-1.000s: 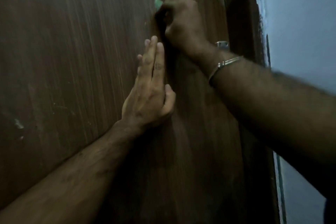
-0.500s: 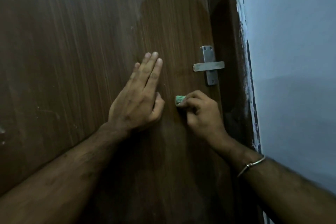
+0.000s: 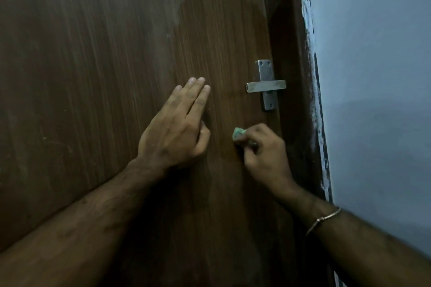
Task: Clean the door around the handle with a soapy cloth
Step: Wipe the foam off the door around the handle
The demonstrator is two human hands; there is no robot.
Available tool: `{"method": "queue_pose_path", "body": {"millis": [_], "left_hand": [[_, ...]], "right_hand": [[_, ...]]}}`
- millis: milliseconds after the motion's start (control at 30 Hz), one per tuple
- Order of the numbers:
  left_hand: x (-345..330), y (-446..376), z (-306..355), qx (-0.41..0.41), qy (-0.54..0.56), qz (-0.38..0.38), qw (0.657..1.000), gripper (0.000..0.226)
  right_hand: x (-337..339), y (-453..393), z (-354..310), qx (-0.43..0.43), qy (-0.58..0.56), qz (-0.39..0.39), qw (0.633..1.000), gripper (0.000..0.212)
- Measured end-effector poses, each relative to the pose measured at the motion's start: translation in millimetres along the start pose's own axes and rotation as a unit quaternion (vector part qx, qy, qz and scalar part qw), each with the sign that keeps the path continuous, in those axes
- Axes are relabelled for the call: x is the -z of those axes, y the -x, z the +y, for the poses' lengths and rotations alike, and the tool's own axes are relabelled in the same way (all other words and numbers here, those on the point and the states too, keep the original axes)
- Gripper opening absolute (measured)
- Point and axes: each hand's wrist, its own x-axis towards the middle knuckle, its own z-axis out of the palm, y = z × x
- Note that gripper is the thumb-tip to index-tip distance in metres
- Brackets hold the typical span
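Observation:
A dark brown wooden door [image 3: 116, 65] fills most of the view. Its metal lever handle [image 3: 265, 85] sits on a narrow plate near the right edge. My right hand [image 3: 265, 154] grips a small bunched green cloth [image 3: 238, 134] and holds it against the door, below and left of the handle. My left hand [image 3: 179, 128] lies flat on the door with straight fingers, left of the cloth. A darker wet patch [image 3: 221, 30] spreads on the wood above the handle.
The dark door frame [image 3: 291, 77] runs down the right of the door. Beyond it is a pale blue wall [image 3: 373, 100] with chipped paint along the frame edge. A thin metal bangle [image 3: 324, 219] circles my right wrist.
My right hand with the cloth came down from above the handle to below it, uncovering the handle. Over the last half second it has stayed almost still. My left hand stays flat on the door.

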Motion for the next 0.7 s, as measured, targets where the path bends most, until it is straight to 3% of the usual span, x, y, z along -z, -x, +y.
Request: {"method": "queue_pose_path", "body": {"millis": [100, 133, 233, 333, 533, 700], "left_hand": [[0.3, 0.1, 1.4, -0.003, 0.01, 0.005, 1.0, 0.065], [-0.5, 0.3, 1.4, -0.002, 0.012, 0.007, 1.0, 0.065], [-3.7, 0.0, -0.8, 0.009, 0.027, 0.016, 0.999, 0.064], [-6.0, 0.1, 1.2, 0.033, 0.075, 0.051, 0.995, 0.063], [3.0, -9.5, 9.4, 0.148, 0.289, 0.109, 0.939, 0.062], [8.5, -28.9, 12.2, 0.165, 0.256, 0.048, 0.951, 0.067]], "right_hand": [[9.8, -9.7, 15.0, -0.168, -0.043, 0.053, 0.983, 0.024], [9.9, -10.5, 11.9, -0.187, -0.048, 0.057, 0.98, 0.024], [-0.4, -4.6, -29.0, -0.046, -0.015, -0.016, 0.999, 0.024], [-7.9, -22.2, -67.8, 0.064, -0.041, 0.009, 0.997, 0.018], [-5.5, -110.1, -112.4, 0.118, -0.052, 0.088, 0.988, 0.011], [24.4, -180.7, -118.0, 0.079, -0.031, 0.086, 0.993, 0.019]]}}
